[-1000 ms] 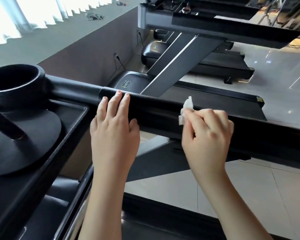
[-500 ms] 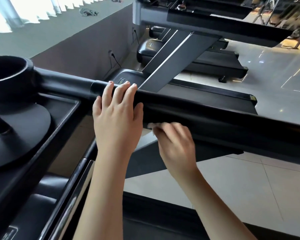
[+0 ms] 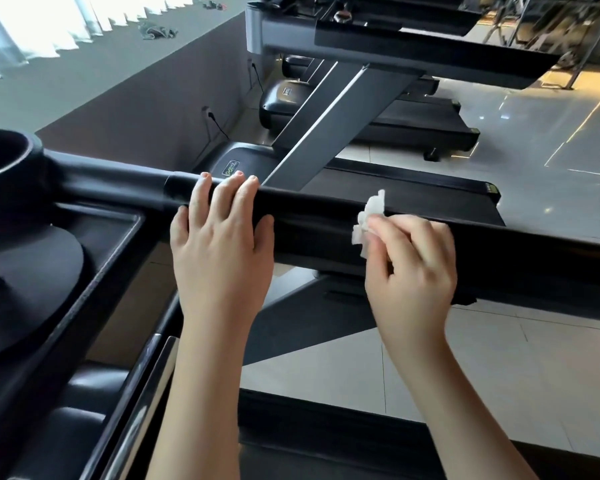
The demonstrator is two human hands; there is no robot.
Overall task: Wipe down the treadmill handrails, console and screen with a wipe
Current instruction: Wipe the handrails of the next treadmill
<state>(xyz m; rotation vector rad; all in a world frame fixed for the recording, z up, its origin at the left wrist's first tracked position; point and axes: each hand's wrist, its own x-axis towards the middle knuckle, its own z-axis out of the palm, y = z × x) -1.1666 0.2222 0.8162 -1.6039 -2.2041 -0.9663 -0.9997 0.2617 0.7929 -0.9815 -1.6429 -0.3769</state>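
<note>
Right hand (image 3: 413, 268): fingers curled, pinching a small crumpled white wipe (image 3: 369, 216) between fingertips and thumb; back of the hand faces the camera.
Wipe: pressed against the near upper edge of the black handrail (image 3: 309, 220), one tuft sticking up above the rail's top line.
Left hand (image 3: 222, 244): laid flat on the same handrail, well left of the wipe – fingers straight over the top, thumb against the near face, nothing held.
Obstruction: the left hand covers the rail section just right of the joint (image 3: 174, 190); the stretch between the two hands is bare.
Handrail: runs from the cup holder (image 3: 4, 161) at far left across to the right edge, dropping slightly toward the right.
Console tray (image 3: 118, 237): black, with a raised lip, just left of the left hand; a round black disc (image 3: 32, 265) sits in it.
Chrome bar (image 3: 142, 410): below the tray, beside the left forearm.
Behind the rail: a neighbouring treadmill – grey slanted post (image 3: 326, 126), dark belt (image 3: 413, 192), motor cover (image 3: 236, 161).
Farther back: a second treadmill (image 3: 413, 123).
Wall (image 3: 136, 109): dark lower band, with a plug and cable (image 3: 212, 119).
Floor (image 3: 499, 358): pale glossy tiles under the rail.
</note>
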